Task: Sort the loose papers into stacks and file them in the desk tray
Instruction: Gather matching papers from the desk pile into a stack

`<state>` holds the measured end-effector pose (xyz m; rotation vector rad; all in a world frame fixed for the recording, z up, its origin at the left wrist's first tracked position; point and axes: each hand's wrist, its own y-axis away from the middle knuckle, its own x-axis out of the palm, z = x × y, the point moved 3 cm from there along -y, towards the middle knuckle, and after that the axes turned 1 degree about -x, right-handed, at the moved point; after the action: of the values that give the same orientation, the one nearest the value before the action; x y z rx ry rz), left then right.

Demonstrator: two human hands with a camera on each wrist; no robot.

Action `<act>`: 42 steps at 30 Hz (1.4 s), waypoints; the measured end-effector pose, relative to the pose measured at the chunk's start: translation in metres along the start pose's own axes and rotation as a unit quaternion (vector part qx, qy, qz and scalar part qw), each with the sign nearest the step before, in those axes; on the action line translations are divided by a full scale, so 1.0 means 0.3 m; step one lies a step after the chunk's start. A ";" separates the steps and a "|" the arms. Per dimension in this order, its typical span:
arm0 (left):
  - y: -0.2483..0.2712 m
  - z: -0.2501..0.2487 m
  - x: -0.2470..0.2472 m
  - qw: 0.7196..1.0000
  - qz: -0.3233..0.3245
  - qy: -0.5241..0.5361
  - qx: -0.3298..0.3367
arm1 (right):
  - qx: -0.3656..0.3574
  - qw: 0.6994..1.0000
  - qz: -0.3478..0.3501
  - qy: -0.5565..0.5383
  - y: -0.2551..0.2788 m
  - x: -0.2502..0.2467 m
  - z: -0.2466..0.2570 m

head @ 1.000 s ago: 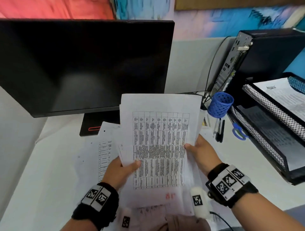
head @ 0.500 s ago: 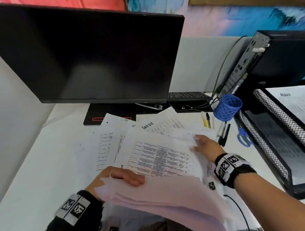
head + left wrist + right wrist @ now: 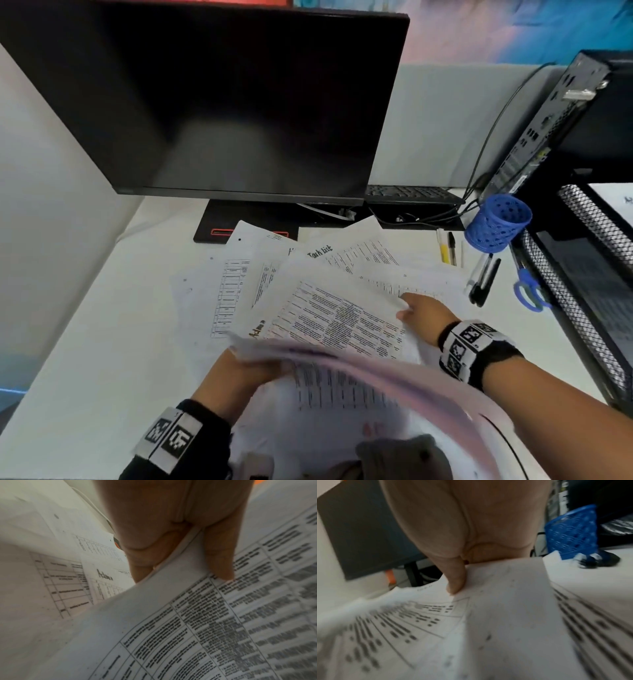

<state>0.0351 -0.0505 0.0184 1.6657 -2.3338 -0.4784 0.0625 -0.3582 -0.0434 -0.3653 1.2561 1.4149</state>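
Note:
My left hand [image 3: 246, 373] grips a sheaf of printed sheets [image 3: 394, 373] low over the desk's near edge. In the left wrist view the thumb [image 3: 221, 561] lies on top of the sheaf [image 3: 171, 615] and the fingers [image 3: 142, 561] curl beneath it. Several loose papers [image 3: 329, 308] lie fanned out in front of the monitor. My right hand [image 3: 423, 310] reaches onto their right side. Its thumb [image 3: 455, 582] pinches the edge of one sheet [image 3: 505, 588], and the fingers are hidden under that sheet. The black mesh desk tray [image 3: 565, 301] stands at the right, with a sheet on its upper tier.
A dark monitor [image 3: 219, 102] fills the back, with a keyboard [image 3: 411, 195] behind its right side. A blue pen cup [image 3: 498, 222], pens [image 3: 483, 277], a yellow marker [image 3: 444, 251] and blue scissors [image 3: 529, 291] lie between papers and tray. A computer tower [image 3: 555, 120] stands behind the tray.
The sheaf, held upright by both hands a second ago, has dropped flat and low in my left hand. My right hand let go of it and moved onto the loose papers.

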 end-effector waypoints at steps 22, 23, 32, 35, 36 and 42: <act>-0.098 0.025 0.170 0.996 -0.044 -0.057 0.058 | 0.145 0.940 -0.090 -0.295 0.161 -0.021 -0.383; -0.087 0.029 0.185 0.996 -0.026 -0.070 0.045 | 0.142 0.945 -0.073 -0.287 0.156 -0.029 -0.373; -0.078 0.053 0.170 0.993 -0.092 0.057 0.035 | 0.062 0.923 -0.160 -0.346 0.142 -0.047 -0.297; -0.064 0.060 0.157 0.992 -0.126 0.018 0.019 | 0.003 0.906 -0.150 -0.396 0.155 -0.079 -0.267; -0.065 0.055 0.159 0.991 -0.125 -0.021 0.033 | -0.022 0.885 -0.140 -0.443 0.166 -0.094 -0.244; -0.104 0.001 0.114 0.986 -0.161 -0.003 0.040 | -0.106 0.889 -0.046 -0.444 0.155 -0.115 -0.083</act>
<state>0.0510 -0.0922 0.0058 2.0964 -2.1191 -0.4523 0.0226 -0.3861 -0.0036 0.0967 0.3299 1.3846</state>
